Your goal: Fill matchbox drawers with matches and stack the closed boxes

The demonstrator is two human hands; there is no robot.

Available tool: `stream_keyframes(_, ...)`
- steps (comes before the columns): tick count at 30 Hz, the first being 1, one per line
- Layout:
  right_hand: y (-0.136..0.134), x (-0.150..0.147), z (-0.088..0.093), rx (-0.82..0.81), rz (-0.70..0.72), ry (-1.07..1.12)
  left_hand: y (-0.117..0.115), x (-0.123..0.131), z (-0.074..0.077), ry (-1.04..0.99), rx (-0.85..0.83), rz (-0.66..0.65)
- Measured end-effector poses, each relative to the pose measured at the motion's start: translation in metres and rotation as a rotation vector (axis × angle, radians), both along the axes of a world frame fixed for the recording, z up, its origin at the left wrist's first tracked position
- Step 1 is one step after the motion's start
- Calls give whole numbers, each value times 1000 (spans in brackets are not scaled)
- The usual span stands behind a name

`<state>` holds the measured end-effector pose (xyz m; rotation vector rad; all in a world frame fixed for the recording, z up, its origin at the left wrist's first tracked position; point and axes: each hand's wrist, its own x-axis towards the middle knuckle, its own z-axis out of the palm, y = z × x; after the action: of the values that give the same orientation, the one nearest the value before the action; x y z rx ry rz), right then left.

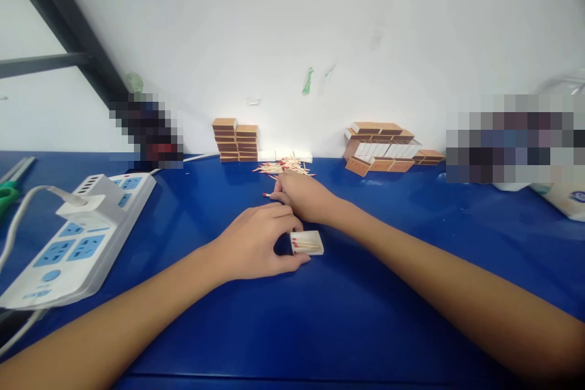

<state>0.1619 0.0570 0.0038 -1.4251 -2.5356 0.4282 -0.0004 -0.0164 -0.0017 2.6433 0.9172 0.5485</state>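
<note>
My left hand (258, 241) rests on the blue table (347, 317), its thumb and fingers closed on a small white matchbox tray (308, 242) with a few red-tipped matches inside. My right hand (301, 194) reaches further forward, fingers curled at the near edge of a loose pile of matches (283, 166). It pinches a single match (269, 195) whose red tip sticks out to the left.
Two stacks of brown matchboxes (235, 140) stand against the wall, with a larger heap of boxes and white trays (388, 146) to the right. A white power strip (75, 237) with a plug lies at the left. Green-handled scissors (7, 195) sit at the far left edge.
</note>
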Motion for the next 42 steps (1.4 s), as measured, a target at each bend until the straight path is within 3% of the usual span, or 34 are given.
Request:
stream_keyframes(6,-10,36,23,69,54,116,13,-9,4,50,36,256)
stream_keyframes(9,-28,48,22,-5,132,154,20,-13,2,9,7,319)
stream_keyframes(12,-43,47,11,4,185,108,23,-13,-1,-48,-6,287)
stream_keyframes(15,-39,43,2,95,176,100,23,-12,-2,-63,3,264)
stream_keyframes(20,-1,35,0,259,-58,104,21,-11,1,-26,43,261)
stream_keyframes(27,27,14,-3,208,-50,49,21,-11,3,-12,38,263)
stream_keyframes(32,26,6,2,157,-123,-98,21,-11,2,8,49,267)
stream_keyframes(38,21,1,6,114,-84,-181,21,-11,1,12,61,263)
stream_keyframes(42,12,16,11,102,-53,-202,21,-12,1,30,81,258)
